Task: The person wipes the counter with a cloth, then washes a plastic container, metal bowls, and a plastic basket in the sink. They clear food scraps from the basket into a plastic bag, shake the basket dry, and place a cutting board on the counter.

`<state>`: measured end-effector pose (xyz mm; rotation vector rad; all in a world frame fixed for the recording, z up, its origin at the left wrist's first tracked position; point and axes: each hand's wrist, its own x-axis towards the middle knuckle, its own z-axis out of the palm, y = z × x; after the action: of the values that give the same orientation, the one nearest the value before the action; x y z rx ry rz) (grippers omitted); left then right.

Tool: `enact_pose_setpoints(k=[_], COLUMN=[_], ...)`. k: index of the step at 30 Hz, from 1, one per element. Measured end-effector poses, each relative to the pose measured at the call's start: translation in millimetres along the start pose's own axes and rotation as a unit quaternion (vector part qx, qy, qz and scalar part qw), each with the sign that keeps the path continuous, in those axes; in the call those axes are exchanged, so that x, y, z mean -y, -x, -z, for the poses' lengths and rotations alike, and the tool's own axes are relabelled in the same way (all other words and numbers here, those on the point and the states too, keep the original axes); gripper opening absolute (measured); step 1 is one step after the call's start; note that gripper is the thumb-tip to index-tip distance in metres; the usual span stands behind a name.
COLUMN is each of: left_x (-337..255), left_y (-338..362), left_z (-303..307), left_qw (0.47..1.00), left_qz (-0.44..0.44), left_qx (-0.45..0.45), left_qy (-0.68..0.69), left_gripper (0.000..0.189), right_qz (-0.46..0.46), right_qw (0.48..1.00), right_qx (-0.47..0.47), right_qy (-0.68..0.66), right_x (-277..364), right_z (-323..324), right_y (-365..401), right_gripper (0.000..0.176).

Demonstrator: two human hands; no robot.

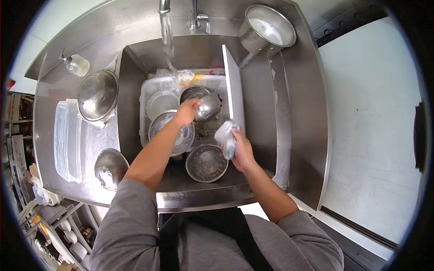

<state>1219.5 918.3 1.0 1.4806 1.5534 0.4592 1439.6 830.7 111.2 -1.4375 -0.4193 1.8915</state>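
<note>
My left hand [186,113] grips the rim of a small metal bowl [209,107], tilted over the white basket in the sink. My right hand [242,148] is closed around a pale, wet-looking cloth [224,136], a little to the right of that bowl and apart from it. Below the cloth rests a round metal bowl [207,165] with suds or residue in it. Under my left forearm is a wider bowl [183,137] with whitish contents, partly hidden. Another metal bowl [189,92] lies behind the held one, beside a round translucent container [162,103].
Water runs from the faucet [165,9] into the sink [129,131]. A white board [233,81] stands upright in it, right of the basket [142,117]. A pot [266,29] sits at the back right. Metal bowls [97,95], a clear plastic container [67,142] and a soap dispenser [77,65] are on the left.
</note>
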Motion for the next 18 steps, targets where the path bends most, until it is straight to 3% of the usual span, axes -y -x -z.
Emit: enact_pose_setpoints(k=[1,2,3,5,6,7,8,9,10,11,13,14,15,17,18], left_x=[-5,-36,-57,-62,-92,-89,-84,-80,-87,-89,-91,-76,-62,-42,-66], left_y=[9,35,56,69,91,92,93,97,107,114,131,130,124,119,135], left_z=[2,12,15,6,16,25,36,43,48,48,47,41,33,18,35], left_qw=[1.0,0.978,0.914,0.877,0.885,0.884,0.866,0.846,0.802,0.801,0.66,0.593,0.586,0.48,0.503], left_qz=[-0.001,0.038,0.073,-0.008,0.049,0.046,0.032,0.018,0.012,0.008,0.036,0.022,0.017,-0.042,0.067], left_qx=[-0.004,-0.026,-0.047,-0.039,-0.081,-0.089,-0.086,-0.081,-0.076,-0.081,-0.144,-0.147,-0.155,-0.194,-0.213], left_qy=[0.0,0.203,0.396,0.479,0.456,0.457,0.492,0.526,0.592,0.593,0.736,0.791,0.795,0.854,0.835], left_gripper=[0.03,0.031,0.031,0.033,0.032,0.032,0.032,0.031,0.031,0.031,0.032,0.037,0.037,0.04,0.04], right_qz=[0.002,0.23,0.44,0.52,0.536,0.551,0.583,0.481,0.298,0.235,0.091,0.115,0.137,0.238,0.389], right_qw=[1.0,0.957,0.835,0.623,0.593,0.562,0.559,0.678,0.834,0.916,0.985,0.989,0.988,0.935,0.818], right_qx=[0.003,-0.035,-0.07,-0.024,-0.022,-0.018,-0.037,-0.058,0.033,0.093,0.072,0.023,-0.026,-0.057,-0.126], right_qy=[0.002,0.171,0.323,0.584,0.6,0.617,0.588,0.553,0.463,0.312,0.126,0.095,0.065,0.258,0.404], right_x=[-7,-21,-27,18,32,44,54,59,80,77,61,42,16,-44,-72], right_z=[-8,-14,-24,-80,-96,-109,-119,-127,-129,-116,-103,-105,-106,-111,-132], right_y=[-18,-45,-62,-29,-30,-37,-55,-78,-91,-121,-128,-120,-111,-90,-68], right_gripper=[0.038,0.038,0.039,0.038,0.035,0.033,0.032,0.033,0.035,0.038,0.04,0.041,0.041,0.054,0.06])
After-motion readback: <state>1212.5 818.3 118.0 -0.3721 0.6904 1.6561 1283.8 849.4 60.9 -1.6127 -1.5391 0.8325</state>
